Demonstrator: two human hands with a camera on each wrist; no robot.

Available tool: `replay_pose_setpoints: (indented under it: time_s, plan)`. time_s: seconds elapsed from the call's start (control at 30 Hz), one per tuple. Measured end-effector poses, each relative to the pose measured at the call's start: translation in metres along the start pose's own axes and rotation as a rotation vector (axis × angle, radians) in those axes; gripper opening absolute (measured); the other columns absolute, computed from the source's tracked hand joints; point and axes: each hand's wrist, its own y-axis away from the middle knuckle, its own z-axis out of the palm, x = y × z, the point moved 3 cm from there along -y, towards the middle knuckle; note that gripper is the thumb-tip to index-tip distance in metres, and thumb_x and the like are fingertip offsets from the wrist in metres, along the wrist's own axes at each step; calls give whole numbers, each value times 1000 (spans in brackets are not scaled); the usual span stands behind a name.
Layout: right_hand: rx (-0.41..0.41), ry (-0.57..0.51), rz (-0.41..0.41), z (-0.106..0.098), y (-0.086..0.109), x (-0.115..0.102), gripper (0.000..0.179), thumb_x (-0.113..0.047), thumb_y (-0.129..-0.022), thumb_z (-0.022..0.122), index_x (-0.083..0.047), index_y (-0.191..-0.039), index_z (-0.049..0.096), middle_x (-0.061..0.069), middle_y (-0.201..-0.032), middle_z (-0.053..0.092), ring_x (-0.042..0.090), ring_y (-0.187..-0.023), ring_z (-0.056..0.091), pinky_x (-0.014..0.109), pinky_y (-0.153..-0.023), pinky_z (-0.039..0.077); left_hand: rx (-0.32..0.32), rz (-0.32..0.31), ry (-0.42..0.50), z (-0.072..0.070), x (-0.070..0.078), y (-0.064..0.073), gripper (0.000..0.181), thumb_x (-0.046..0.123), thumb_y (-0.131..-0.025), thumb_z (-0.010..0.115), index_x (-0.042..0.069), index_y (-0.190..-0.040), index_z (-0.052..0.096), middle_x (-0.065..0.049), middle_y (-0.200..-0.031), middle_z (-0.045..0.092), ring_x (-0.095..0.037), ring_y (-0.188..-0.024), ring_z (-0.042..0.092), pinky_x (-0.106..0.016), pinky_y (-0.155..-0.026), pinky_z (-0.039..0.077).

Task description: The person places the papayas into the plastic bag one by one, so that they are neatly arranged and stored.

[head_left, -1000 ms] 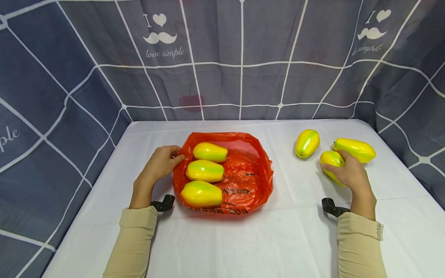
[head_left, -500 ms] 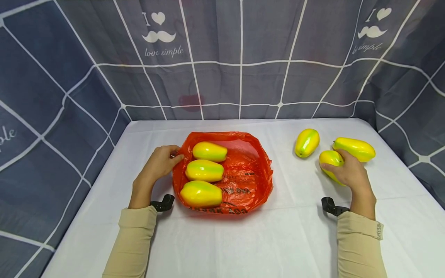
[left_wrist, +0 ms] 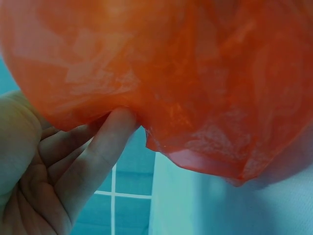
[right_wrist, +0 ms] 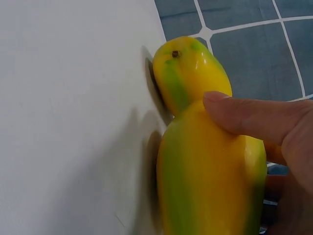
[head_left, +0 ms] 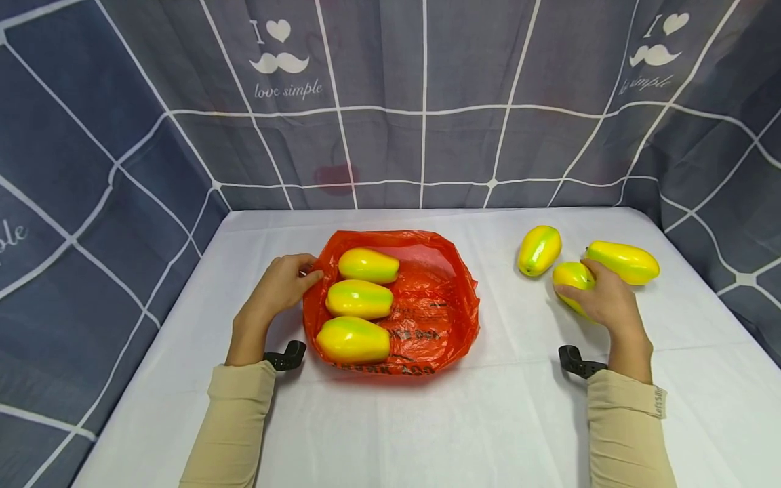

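At the left rim of a red plastic bag (head_left: 436, 295), my left hand (head_left: 276, 290) pinches the film between thumb and fingers. The bag lies with its mouth spread, and three yellow-green papayas (head_left: 358, 299) sit in a column along its left side. My right hand (head_left: 610, 301) grips another papaya (head_left: 571, 274) on the right of the table, thumb on one side and fingers over the other. In the right wrist view the thumb presses on this papaya (right_wrist: 205, 181), while its far side and most fingers are hidden. A second papaya (right_wrist: 188, 73) shows just beyond it.
Two loose papayas lie near the held one: one to its upper left (head_left: 539, 251), and one behind the right hand (head_left: 628, 263). A white cloth covers the table (head_left: 488, 427). A grey checked curtain (head_left: 384, 149) rises at the back and sides.
My right hand has shifted slightly left with the gripped papaya, away from the papaya behind it. The left hand and the bag look unmoved.
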Motion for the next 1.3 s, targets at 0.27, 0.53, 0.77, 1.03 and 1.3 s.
replay_pose_setpoints:
  time_s: [0.27,0.53,0.77,1.03,1.3]
  plan:
    - [20,-7,-70,1,-3,-21,78,-31,-92,69,11,-146,31,40,-141,37,58,-128,33,68,-102,26,3,3,2,0,0,0,27,15,-97,63,-2,-117,67,-20,-105,68,-35,-95,63,-46,-81,55]
    - [5,24,-109,-6,1,-44,79,-34,-93,68,9,-148,30,39,-141,38,58,-127,35,69,-100,27,-1,1,0,0,0,0,28,15,-97,63,-2,-118,67,-19,-105,68,-34,-93,63,-45,-80,55]
    - [12,24,-160,-14,7,-68,84,-36,-93,68,2,-153,24,34,-143,39,55,-123,38,68,-98,29,-4,0,0,0,-1,-1,28,15,-97,62,-2,-119,67,-19,-104,68,-32,-90,63,-44,-79,55]
    - [9,-11,-210,-15,20,-100,77,-40,-90,72,3,-142,36,28,-123,52,42,-99,50,53,-82,40,-1,1,-3,0,0,0,28,15,-97,62,-2,-119,67,-18,-103,69,-31,-89,63,-43,-78,55]
    - [10,0,-341,-10,27,-125,68,-38,-87,75,-1,-137,46,21,-121,56,35,-94,52,48,-77,41,-7,-7,3,1,0,-1,29,16,-97,62,-1,-120,67,-18,-103,69,-30,-88,62,-41,-76,55]
